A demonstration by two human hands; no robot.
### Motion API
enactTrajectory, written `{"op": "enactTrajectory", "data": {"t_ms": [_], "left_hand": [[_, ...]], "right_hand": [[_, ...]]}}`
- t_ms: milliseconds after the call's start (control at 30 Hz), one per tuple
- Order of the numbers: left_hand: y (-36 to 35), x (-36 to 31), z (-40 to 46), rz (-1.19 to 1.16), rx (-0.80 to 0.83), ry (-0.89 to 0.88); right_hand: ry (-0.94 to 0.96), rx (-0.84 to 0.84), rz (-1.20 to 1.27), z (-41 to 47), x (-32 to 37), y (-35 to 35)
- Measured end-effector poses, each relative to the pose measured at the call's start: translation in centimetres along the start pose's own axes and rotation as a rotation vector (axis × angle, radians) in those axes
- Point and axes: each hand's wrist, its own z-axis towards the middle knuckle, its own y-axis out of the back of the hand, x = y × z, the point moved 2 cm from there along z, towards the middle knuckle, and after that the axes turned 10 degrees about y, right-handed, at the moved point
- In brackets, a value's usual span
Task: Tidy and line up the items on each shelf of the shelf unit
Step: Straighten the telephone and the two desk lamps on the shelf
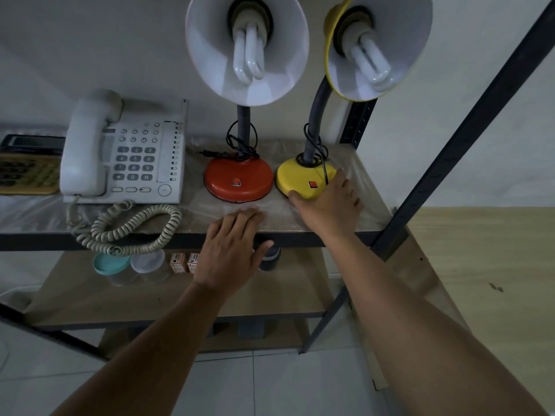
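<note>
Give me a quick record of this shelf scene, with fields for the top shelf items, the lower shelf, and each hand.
top shelf, left to right: tan calculator; white corded desk phone; orange-based desk lamp; yellow-based desk lamp
lower shelf: teal-lidded clear jar; clear-lidded jar; two small orange boxes
left hand: open, at shelf front edge
right hand: grips yellow lamp base

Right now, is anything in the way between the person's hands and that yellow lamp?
Nothing visible. The right hand already grips the front right edge of the yellow lamp base. The left hand rests open at the shelf front edge, just before the red lamp, touching neither lamp.
</note>
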Motion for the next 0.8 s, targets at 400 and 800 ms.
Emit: {"op": "enactTrajectory", "data": {"t_ms": [400,800], "left_hand": [[0.2,0.0,0.0,-0.027,0.002,-0.003],[0.4,-0.1,-0.2,-0.064,-0.027,-0.017]], "right_hand": [[-0.013,-0.016,0.013,0.3,0.3,-0.1],[0.145,-0.210,0.145,-4.8,0.7,1.3]]}}
